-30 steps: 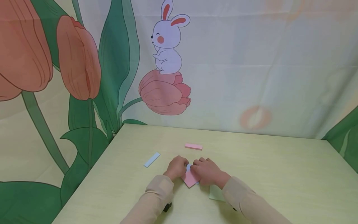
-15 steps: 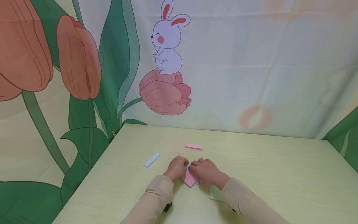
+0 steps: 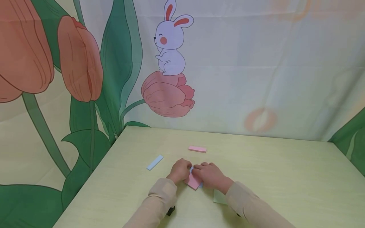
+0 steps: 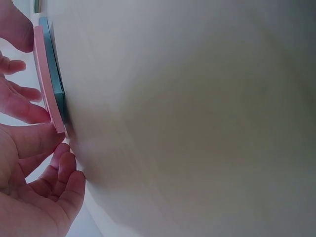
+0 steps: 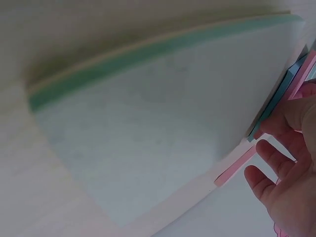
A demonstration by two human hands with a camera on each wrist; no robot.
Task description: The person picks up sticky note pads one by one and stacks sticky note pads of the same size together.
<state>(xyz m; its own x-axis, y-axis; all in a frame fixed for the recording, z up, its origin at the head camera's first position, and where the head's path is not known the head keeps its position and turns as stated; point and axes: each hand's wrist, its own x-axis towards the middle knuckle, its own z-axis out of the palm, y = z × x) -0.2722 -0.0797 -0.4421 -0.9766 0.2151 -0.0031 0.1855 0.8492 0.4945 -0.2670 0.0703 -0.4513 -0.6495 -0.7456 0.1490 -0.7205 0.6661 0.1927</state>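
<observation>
A square pink sticky note pad [image 3: 194, 181] lies on a blue sticky note pad [image 3: 201, 185], a little askew, so that only bits of blue show. My left hand [image 3: 180, 170] pinches the pink pad's left side between thumb and fingers. From the right, my right hand [image 3: 210, 174] grips the two pads' edge region, its thumb against the pink pad's side. In the left wrist view the pink pad [image 4: 48, 79] rests against the blue pad [image 4: 55, 69], edges not quite even. The hands cover the far parts of both pads.
A pale green pad [image 3: 220, 197] lies partly under my right forearm. Beyond the hands lies a narrow pink pad [image 3: 197, 149], and to the left a narrow light blue pad [image 3: 155, 162]. A printed cloth [image 3: 228, 79] hangs behind the table [image 3: 285, 177].
The pink pad has turned slightly, its near corner shifting a little to the right. My right hand has moved slightly left, while my left hand stays nearly in place.
</observation>
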